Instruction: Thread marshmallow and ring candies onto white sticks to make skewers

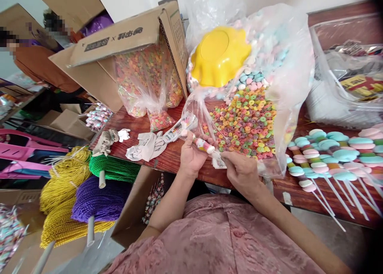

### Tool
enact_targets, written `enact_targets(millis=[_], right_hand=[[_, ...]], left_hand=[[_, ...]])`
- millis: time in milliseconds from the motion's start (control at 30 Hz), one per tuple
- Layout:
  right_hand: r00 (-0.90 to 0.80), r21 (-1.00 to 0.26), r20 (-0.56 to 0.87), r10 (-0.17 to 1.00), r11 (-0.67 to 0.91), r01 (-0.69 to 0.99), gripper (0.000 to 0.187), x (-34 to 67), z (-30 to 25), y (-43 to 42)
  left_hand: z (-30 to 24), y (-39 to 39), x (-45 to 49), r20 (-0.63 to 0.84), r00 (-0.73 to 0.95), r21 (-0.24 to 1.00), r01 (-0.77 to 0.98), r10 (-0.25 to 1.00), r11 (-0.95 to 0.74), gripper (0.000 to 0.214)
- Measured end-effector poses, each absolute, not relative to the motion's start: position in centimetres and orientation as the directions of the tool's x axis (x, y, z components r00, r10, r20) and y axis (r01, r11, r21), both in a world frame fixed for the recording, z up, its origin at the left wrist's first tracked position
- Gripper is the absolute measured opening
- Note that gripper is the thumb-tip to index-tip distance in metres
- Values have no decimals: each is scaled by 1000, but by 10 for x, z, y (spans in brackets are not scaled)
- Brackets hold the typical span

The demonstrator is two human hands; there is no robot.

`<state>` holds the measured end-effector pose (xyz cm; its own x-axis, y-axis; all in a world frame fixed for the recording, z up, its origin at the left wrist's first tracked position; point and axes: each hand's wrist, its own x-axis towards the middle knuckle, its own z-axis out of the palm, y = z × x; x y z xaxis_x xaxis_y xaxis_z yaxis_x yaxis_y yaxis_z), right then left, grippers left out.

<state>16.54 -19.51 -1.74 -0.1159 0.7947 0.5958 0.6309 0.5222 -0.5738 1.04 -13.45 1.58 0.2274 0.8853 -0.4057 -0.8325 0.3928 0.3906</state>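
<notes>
A candy skewer [203, 145] with pink, white and yellow pieces, seemingly in a clear wrapper, lies across the fingers of my left hand [193, 158]. My right hand [242, 170] is closed in a pinch at the skewer's lower end, where clear plastic shows; the stick itself is hard to make out. Just beyond both hands spreads a heap of ring gummies [251, 122] on an opened plastic bag [287, 86]. Pink, blue and white candies [251, 82] lie behind them, with a yellow scalloped bowl [220, 56] upside down on top. A small printed packet [219, 163] sits under my right fingers.
Finished-looking candy skewers [338, 158] lie in rows at right, beside a clear plastic bag [332, 102]. A cardboard box [116, 38] with bagged gummies [143, 74] stands at left. Crumpled white plastic [148, 146] is nearby. Coloured cord bundles [98, 198] and a person [44, 66] are farther left.
</notes>
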Motion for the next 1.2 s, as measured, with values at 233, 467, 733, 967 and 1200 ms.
enact_targets(millis=[233,467,733,967,1200], right_hand=[[-230,-270,781,581,646,714,29,157,-15,-200],[-280,-185,799,532,661,727,27,156,-9,-196],[-206,-308,774,598,641,703,27,154,-17,-187],[27,-892,391,920,372,258,18,154,-23,-184],[92,-956,284,954,276,97,12,147,-16,-184]], left_hand=[[19,-133,13,-408,58,433,-866,911,249,48],[16,-143,20,-306,198,484,-810,931,331,46],[8,-147,22,-268,287,511,-767,920,388,50],[16,-148,16,-233,250,504,-796,940,336,49],[6,-155,32,-112,252,595,-757,961,268,34]])
